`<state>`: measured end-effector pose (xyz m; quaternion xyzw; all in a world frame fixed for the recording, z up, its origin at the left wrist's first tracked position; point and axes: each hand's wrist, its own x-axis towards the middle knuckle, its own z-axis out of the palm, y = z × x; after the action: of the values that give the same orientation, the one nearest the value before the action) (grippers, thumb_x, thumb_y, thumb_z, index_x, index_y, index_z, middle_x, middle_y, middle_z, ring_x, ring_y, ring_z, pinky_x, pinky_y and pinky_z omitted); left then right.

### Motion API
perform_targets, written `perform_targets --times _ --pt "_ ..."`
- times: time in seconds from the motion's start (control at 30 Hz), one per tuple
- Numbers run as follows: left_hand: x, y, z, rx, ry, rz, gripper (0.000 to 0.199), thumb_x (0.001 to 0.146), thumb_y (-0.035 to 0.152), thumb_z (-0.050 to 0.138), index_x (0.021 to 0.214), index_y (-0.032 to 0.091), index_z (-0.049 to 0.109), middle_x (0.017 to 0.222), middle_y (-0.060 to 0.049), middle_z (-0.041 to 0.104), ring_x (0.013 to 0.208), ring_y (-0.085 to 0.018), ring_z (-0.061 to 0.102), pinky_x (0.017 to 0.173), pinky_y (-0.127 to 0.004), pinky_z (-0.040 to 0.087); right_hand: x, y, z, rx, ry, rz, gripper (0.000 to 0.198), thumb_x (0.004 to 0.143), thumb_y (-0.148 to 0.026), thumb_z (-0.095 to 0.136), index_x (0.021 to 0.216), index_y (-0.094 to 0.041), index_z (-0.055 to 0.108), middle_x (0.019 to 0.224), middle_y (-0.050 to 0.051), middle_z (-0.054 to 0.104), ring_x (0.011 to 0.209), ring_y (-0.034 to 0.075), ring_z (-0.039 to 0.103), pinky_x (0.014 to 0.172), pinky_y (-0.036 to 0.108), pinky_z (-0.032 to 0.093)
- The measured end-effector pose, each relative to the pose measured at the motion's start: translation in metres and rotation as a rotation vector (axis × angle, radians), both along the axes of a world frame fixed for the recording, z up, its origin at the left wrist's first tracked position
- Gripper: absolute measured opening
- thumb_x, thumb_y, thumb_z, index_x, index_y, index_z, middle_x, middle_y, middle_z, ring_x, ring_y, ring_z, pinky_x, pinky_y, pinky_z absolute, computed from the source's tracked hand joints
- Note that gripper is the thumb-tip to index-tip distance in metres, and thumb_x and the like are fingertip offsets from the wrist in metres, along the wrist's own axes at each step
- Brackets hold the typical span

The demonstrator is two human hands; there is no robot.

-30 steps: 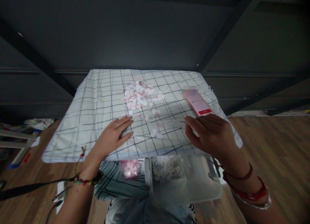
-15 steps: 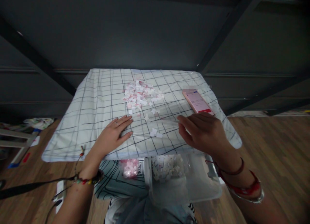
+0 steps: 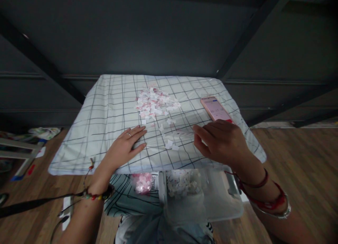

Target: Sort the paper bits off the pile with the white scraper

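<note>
My left hand (image 3: 125,147) lies flat on the checked tablecloth (image 3: 111,114), fingers stretched out and holding nothing. Above the cloth's right half, my right hand (image 3: 220,140) is closed, thumb and fingers pinching the end of a thin, clear plastic film (image 3: 181,134), perhaps a small bag. Its far edge blends into the cloth, so its shape is hard to make out. A few loose paper scraps (image 3: 171,145) rest between my hands. Beyond them is a heap of small white and pink paper pieces (image 3: 155,103).
A phone (image 3: 216,109) showing a timer lies just past my right hand. Below the table edge, a clear plastic box (image 3: 206,209) holds more paper pieces, beside a bag of pink bits (image 3: 142,183) by my lap. Dark panels (image 3: 148,36) stand behind the table.
The view has shifted slightly. My right hand keeps its pinch, and the clear film looks a little changed in shape. My left hand stays flat in place.
</note>
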<state>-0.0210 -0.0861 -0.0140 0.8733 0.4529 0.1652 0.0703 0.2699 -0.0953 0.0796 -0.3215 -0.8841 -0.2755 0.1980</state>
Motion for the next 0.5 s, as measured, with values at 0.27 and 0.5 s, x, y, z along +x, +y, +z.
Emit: perform_targets --times 0.27,0.5 --pt "-0.0007 -0.0008 0.0007 -0.003 -0.004 0.009 0.053 0.093 0.052 0.033 0.125 0.014 0.049 0.133 -0.011 0.049 0.125 -0.025 0.042 0.103 -0.048 0.034 -0.0022 -0.0016 0.0001 -0.024 0.0 0.011 0.016 0.077 -0.014 0.046 0.069 -0.015 0.06 0.05 -0.002 0.052 0.049 0.011 0.042 0.051 0.027 0.032" --pt "0.0003 -0.0011 0.0019 -0.026 -0.005 0.013 0.051 0.092 0.05 0.034 0.126 0.015 0.048 0.134 -0.01 0.048 0.126 -0.025 0.041 0.104 -0.048 0.033 -0.0001 -0.0043 0.0064 -0.005 0.019 0.018 0.014 0.077 -0.015 0.048 0.073 -0.014 0.061 0.052 -0.002 0.054 0.049 0.011 0.043 0.051 0.027 0.033"
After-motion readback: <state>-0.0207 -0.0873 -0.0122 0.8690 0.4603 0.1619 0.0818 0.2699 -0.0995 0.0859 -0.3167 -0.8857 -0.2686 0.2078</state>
